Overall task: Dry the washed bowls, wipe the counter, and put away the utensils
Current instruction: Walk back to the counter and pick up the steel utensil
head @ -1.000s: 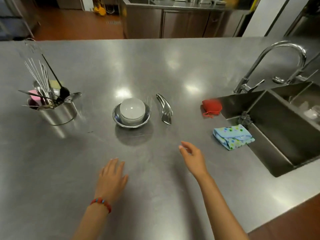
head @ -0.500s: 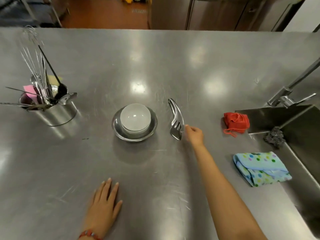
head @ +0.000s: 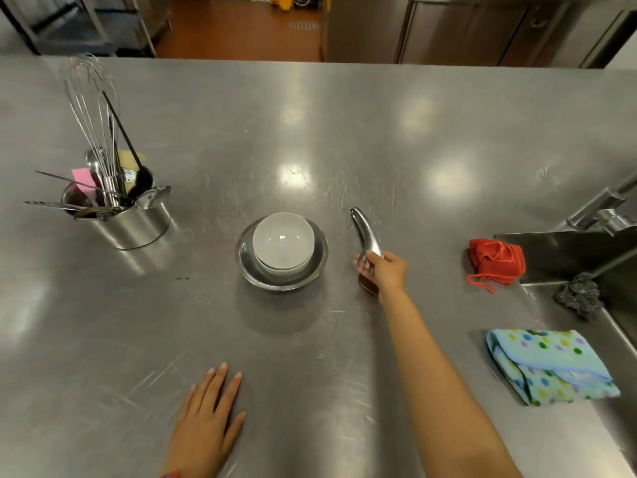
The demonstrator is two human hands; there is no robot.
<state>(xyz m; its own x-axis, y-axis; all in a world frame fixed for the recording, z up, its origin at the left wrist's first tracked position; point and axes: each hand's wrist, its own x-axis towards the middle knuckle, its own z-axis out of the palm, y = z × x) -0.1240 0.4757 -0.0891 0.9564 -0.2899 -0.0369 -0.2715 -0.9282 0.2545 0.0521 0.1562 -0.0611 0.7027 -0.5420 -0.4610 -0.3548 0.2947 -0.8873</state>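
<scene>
On the steel counter (head: 344, 115), slightly right of the middle, the right hand (head: 387, 272) reaches forward with its fingers curled round the near end of a shiny metal utensil (head: 366, 232), gripping it where it widens; the slim curved handle points away from the person and the gripped end seems just off the surface, though I cannot tell for sure. Just left of it, apart from the hand, a white bowl (head: 283, 241) sits upside down inside a shallow metal bowl (head: 319, 260). Far to the left stands a steel pot (head: 138, 225) that holds a wire whisk (head: 88, 98), a black ladle (head: 143, 179), spoons and other utensils leaning out over its rim. The left hand (head: 206, 429) lies flat on the counter near the front edge, fingers straight and a little spread, holding nothing; a red band shows at its wrist. To the right, a crumpled red cloth (head: 496, 260) rests beside the corner of the sink (head: 565, 243), and a dark scouring pad (head: 579, 298) sits on the sink's ledge just past it. Nearer the person, a folded light blue cloth (head: 548, 367) with coloured dots lies beside the sink's edge. Part of a tap (head: 603, 208) shows at the right border.
</scene>
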